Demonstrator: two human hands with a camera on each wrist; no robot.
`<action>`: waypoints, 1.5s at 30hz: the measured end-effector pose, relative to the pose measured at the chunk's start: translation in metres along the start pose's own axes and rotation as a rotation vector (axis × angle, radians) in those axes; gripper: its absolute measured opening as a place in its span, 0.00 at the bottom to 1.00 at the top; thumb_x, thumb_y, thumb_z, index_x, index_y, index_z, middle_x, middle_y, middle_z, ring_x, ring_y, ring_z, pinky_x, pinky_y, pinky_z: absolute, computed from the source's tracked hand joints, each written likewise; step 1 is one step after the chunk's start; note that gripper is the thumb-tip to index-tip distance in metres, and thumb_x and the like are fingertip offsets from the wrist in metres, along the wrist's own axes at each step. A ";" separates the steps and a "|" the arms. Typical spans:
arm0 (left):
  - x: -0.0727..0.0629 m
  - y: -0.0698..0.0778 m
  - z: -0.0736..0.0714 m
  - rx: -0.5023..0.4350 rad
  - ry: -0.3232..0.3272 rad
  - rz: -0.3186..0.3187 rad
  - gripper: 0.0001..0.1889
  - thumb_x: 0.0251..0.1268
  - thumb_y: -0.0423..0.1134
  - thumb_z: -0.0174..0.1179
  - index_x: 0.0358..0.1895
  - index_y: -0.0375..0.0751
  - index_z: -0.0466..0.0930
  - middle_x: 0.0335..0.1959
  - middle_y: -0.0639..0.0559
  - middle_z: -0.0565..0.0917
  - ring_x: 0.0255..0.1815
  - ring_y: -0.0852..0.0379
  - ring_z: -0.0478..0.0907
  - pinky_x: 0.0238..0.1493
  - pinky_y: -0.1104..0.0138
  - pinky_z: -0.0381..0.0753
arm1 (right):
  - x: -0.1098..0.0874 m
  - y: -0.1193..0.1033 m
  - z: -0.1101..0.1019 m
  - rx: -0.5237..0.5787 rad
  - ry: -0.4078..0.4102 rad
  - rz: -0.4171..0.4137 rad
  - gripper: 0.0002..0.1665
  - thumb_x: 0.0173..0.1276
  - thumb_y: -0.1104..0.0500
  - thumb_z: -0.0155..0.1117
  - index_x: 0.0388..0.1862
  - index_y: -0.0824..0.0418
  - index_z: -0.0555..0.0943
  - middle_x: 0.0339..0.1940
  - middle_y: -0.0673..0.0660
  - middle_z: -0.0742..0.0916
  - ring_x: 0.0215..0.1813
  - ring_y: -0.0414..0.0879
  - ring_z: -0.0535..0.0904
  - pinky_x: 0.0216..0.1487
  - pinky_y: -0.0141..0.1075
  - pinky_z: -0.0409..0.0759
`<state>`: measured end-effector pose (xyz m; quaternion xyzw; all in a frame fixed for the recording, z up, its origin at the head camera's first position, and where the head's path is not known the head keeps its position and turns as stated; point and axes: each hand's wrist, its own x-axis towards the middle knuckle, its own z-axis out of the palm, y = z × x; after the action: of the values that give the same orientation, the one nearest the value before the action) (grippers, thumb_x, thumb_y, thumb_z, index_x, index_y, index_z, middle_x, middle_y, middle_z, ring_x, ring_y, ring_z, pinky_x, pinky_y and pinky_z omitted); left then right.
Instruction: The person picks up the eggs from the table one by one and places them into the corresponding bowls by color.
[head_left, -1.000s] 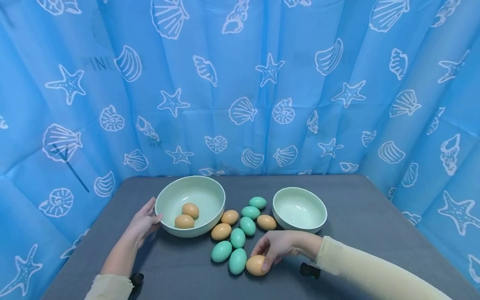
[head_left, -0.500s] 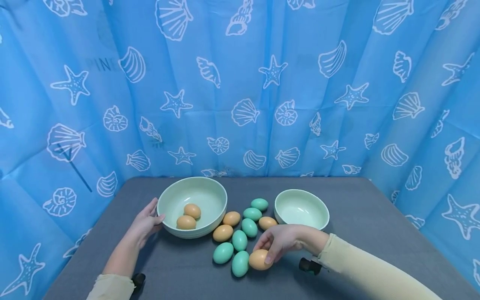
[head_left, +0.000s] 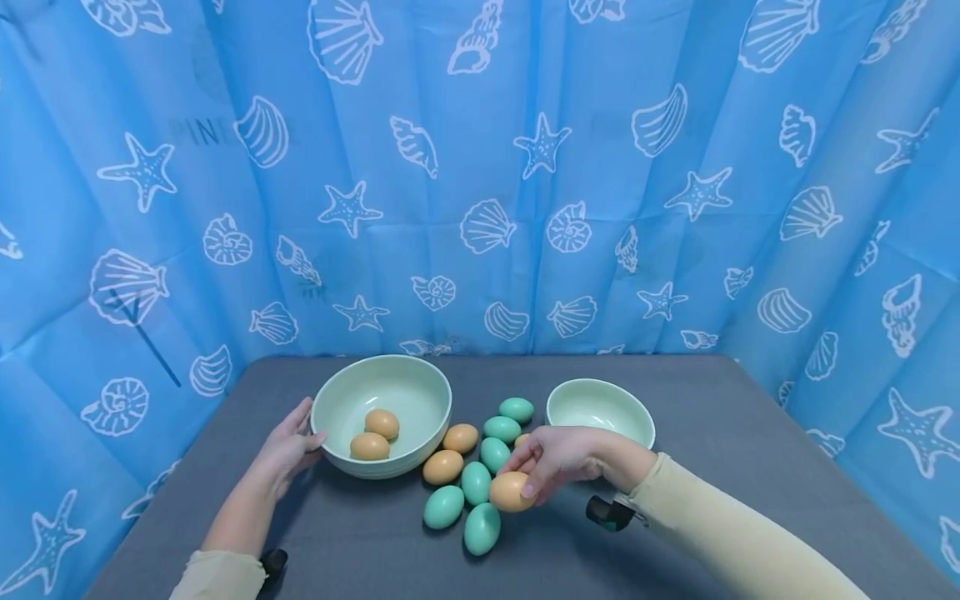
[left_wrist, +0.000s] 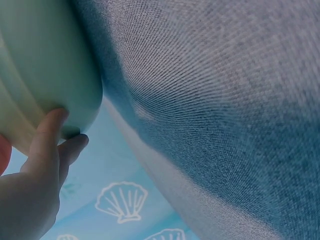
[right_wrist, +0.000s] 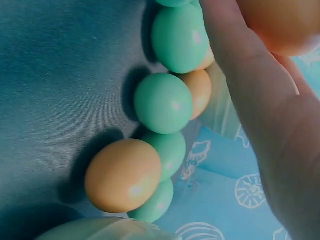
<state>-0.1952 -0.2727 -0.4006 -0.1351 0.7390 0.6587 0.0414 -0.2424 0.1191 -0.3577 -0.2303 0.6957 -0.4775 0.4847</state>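
Observation:
My left hand (head_left: 288,446) holds the left side of the large pale green bowl (head_left: 408,400), thumb near the rim. In the left wrist view its fingers (left_wrist: 47,135) press the bowl's outer wall (left_wrist: 55,60). Inside the bowl lie two brown eggs (head_left: 370,446). Between thumb and fingers, my right hand (head_left: 566,454) pinches another brown egg (head_left: 512,492), raised above the cloth. Just under and left of it, several green eggs (head_left: 482,528) form a loose line. Two brown eggs (head_left: 442,467) rest against the bowl's right side; a third (head_left: 521,439) is mostly hidden behind my right hand.
A smaller pale green bowl (head_left: 600,406) stands at the back right, partly covered by my right hand and wrist. Dark grey cloth (head_left: 360,542) covers the table. Behind it hangs a blue curtain (head_left: 480,183) with white shell prints.
My right hand has lifted the brown egg off the cloth and moved it up and away from me, beside the green eggs. My left hand stays on the large bowl.

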 end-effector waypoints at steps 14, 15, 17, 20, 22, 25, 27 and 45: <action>0.000 0.000 0.001 0.011 -0.006 0.009 0.38 0.75 0.27 0.44 0.78 0.41 0.30 0.78 0.40 0.33 0.77 0.38 0.34 0.70 0.44 0.56 | 0.014 -0.013 -0.002 0.049 -0.041 -0.024 0.25 0.62 0.70 0.63 0.59 0.72 0.75 0.43 0.57 0.86 0.42 0.45 0.81 0.47 0.42 0.82; 0.000 0.000 0.003 0.013 -0.008 0.014 0.38 0.75 0.27 0.44 0.78 0.41 0.30 0.78 0.40 0.33 0.77 0.38 0.34 0.70 0.44 0.56 | 0.014 -0.014 -0.001 0.050 -0.044 -0.023 0.24 0.62 0.69 0.63 0.58 0.71 0.75 0.42 0.57 0.86 0.41 0.44 0.81 0.46 0.41 0.82; 0.001 0.001 0.005 0.013 -0.010 0.021 0.38 0.75 0.27 0.45 0.78 0.41 0.30 0.78 0.39 0.33 0.76 0.37 0.35 0.69 0.44 0.56 | 0.015 -0.015 -0.001 0.061 -0.039 -0.023 0.22 0.62 0.70 0.62 0.56 0.70 0.76 0.40 0.56 0.86 0.40 0.44 0.81 0.45 0.40 0.82; 0.002 0.000 0.007 0.018 -0.009 0.018 0.38 0.75 0.27 0.45 0.78 0.41 0.30 0.78 0.39 0.33 0.76 0.37 0.34 0.69 0.43 0.57 | 0.017 -0.018 0.001 0.070 -0.030 -0.038 0.19 0.63 0.71 0.61 0.54 0.70 0.76 0.39 0.56 0.86 0.39 0.44 0.81 0.43 0.39 0.82; 0.003 0.000 0.008 0.020 -0.005 0.009 0.38 0.75 0.27 0.44 0.78 0.41 0.30 0.78 0.39 0.33 0.76 0.37 0.34 0.69 0.43 0.57 | 0.019 -0.022 0.001 0.074 -0.025 -0.056 0.20 0.63 0.71 0.61 0.55 0.71 0.76 0.41 0.56 0.86 0.39 0.44 0.81 0.43 0.39 0.82; 0.003 -0.001 0.008 0.022 0.007 -0.002 0.38 0.75 0.27 0.45 0.78 0.41 0.30 0.78 0.39 0.33 0.76 0.37 0.35 0.69 0.43 0.57 | 0.024 -0.028 0.001 0.081 -0.025 -0.080 0.24 0.65 0.72 0.59 0.60 0.73 0.74 0.43 0.56 0.86 0.41 0.44 0.81 0.44 0.39 0.83; 0.004 -0.001 0.008 0.015 0.011 -0.006 0.38 0.75 0.27 0.45 0.78 0.42 0.30 0.78 0.40 0.34 0.77 0.37 0.35 0.69 0.43 0.57 | 0.027 -0.033 0.000 0.078 -0.028 -0.092 0.26 0.65 0.72 0.58 0.64 0.74 0.71 0.45 0.56 0.86 0.42 0.44 0.82 0.45 0.39 0.82; 0.000 0.000 0.000 0.003 -0.007 0.019 0.38 0.75 0.27 0.44 0.77 0.40 0.29 0.78 0.39 0.32 0.76 0.36 0.34 0.69 0.43 0.56 | 0.059 -0.077 -0.001 0.045 0.078 -0.085 0.24 0.68 0.70 0.57 0.64 0.72 0.71 0.45 0.58 0.83 0.42 0.46 0.81 0.47 0.41 0.83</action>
<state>-0.1956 -0.2722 -0.4004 -0.1257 0.7410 0.6585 0.0379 -0.2791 0.0389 -0.3160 -0.2299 0.6927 -0.5217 0.4417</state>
